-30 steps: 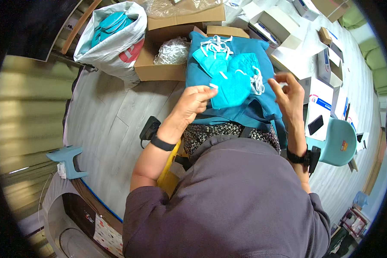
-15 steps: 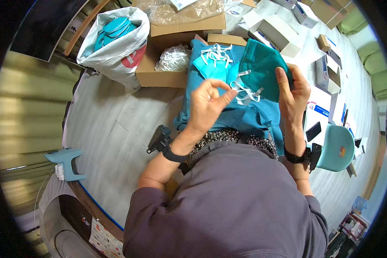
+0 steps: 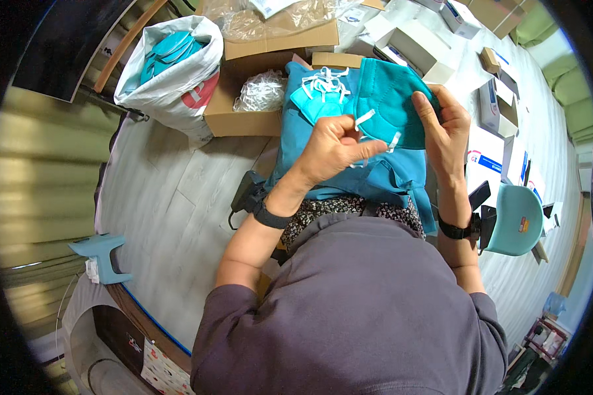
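My right hand (image 3: 448,128) grips a teal face mask (image 3: 392,95) by its right edge, thumb across the front, and holds it up over my lap. At the mask's lower left, my left hand (image 3: 333,151) has its fingers curled round the white elastic straps (image 3: 364,118), thumb stretched along the lower edge. Part of the straps is hidden behind my fingers. Beyond my left hand, more turquoise masks (image 3: 313,105) with tangled white straps lie on the teal cloth (image 3: 296,151) spread over my lap.
A white sack (image 3: 178,108) of teal masks stands at the far left. Beside it, an open cardboard box (image 3: 244,124) contains a bundle of white straps (image 3: 262,92). White cartons (image 3: 428,49) lie to the far right, near a light teal stool (image 3: 517,220). A small blue stool (image 3: 102,253) is at left.
My left hand has moved right and closer to the mask, its thumb now reaching along the lower edge. The mask has turned more face-on and shifted slightly left. My right hand keeps its grip.
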Demonstrator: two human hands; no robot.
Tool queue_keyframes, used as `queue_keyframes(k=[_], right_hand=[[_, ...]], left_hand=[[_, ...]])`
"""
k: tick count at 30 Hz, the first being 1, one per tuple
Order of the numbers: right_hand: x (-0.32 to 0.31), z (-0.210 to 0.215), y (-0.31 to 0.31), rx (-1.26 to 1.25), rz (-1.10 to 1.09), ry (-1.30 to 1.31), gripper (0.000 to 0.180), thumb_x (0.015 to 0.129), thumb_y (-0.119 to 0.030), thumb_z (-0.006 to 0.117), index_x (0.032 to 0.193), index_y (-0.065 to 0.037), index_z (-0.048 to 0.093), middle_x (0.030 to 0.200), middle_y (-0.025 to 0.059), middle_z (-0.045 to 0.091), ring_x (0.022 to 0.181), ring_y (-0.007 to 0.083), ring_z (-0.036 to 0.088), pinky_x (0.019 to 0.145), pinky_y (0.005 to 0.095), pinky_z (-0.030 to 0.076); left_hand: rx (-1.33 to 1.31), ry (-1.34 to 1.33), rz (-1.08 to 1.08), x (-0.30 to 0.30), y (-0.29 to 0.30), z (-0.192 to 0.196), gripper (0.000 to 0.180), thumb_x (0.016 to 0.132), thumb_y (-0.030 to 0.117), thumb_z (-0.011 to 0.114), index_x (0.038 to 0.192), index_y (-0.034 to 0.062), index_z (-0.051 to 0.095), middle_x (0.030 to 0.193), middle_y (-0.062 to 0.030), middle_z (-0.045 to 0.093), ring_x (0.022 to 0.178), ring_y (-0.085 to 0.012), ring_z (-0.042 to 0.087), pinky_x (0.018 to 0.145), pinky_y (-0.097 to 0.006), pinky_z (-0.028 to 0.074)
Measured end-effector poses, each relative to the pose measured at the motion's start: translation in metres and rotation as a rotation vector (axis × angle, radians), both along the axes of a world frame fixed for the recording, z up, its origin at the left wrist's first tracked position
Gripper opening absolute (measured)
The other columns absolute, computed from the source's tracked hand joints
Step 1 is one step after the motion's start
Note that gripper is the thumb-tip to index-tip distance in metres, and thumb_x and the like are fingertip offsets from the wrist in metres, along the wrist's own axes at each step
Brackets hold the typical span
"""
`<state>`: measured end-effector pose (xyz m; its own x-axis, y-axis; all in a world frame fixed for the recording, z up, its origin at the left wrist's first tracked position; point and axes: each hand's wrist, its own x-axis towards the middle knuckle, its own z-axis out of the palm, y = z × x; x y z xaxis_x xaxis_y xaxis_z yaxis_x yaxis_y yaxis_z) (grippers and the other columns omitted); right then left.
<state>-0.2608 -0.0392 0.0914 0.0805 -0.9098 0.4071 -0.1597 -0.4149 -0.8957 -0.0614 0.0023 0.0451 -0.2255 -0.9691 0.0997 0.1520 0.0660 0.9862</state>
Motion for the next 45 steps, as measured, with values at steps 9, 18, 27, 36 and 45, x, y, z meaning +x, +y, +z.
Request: queue_keyframes(k=[9,18,27,36,45], right_hand=[[-0.003,-0.006,-0.011,0.082,-0.027,0.005,0.019,0.094,-0.016,0.067,0.097,0.003,0.067,0.075,-0.0044,0.060,0.066,0.0019,0.049,0.057,0.0190,0.038],[-0.004,-0.013,-0.018,0.080,-0.070,0.035,0.021,0.093,-0.017,0.067,0.095,0.003,0.068,0.070,-0.0045,0.058,0.063,0.0014,0.047,0.053,0.0203,0.036],[0.001,-0.016,-0.020,0.065,-0.083,-0.005,0.021,0.093,-0.018,0.067,0.093,0.003,0.068,0.067,-0.0042,0.058,0.060,0.0020,0.047,0.052,0.0214,0.037],[-0.001,-0.022,-0.022,0.120,-0.070,0.057,0.022,0.094,-0.019,0.067,0.095,0.003,0.068,0.069,-0.0034,0.060,0.062,0.0022,0.049,0.052,0.0215,0.039],[-0.047,-0.046,-0.037,0.241,-0.081,-0.154,0.021,0.094,-0.017,0.067,0.097,0.003,0.069,0.075,-0.0026,0.062,0.063,0.0024,0.051,0.055,0.0192,0.039]], left_hand=[[-0.065,-0.151,0.149,-0.023,0.009,0.000,0.013,0.086,0.011,0.075,0.086,-0.0017,0.075,0.056,0.0094,0.047,0.053,0.0005,0.036,0.045,-0.022,0.028],[-0.379,-0.378,0.400,-0.025,0.009,-0.007,0.012,0.086,0.008,0.074,0.092,-0.0017,0.075,0.061,0.0102,0.050,0.054,0.0013,0.035,0.045,-0.021,0.025],[0.066,0.077,0.173,-0.025,0.010,-0.007,0.015,0.086,0.010,0.075,0.096,-0.0018,0.074,0.062,0.0097,0.052,0.053,0.0027,0.034,0.046,-0.018,0.021],[0.039,0.087,-0.061,-0.037,0.008,-0.017,0.016,0.091,0.014,0.070,0.091,-0.0018,0.073,0.072,0.0025,0.063,0.060,-0.0029,0.048,0.054,-0.019,0.036],[-0.348,0.123,-0.080,0.027,0.023,0.047,0.018,0.085,0.012,0.071,0.071,0.0009,0.073,0.066,-0.0061,0.063,0.058,-0.0081,0.049,0.052,-0.025,0.031]])
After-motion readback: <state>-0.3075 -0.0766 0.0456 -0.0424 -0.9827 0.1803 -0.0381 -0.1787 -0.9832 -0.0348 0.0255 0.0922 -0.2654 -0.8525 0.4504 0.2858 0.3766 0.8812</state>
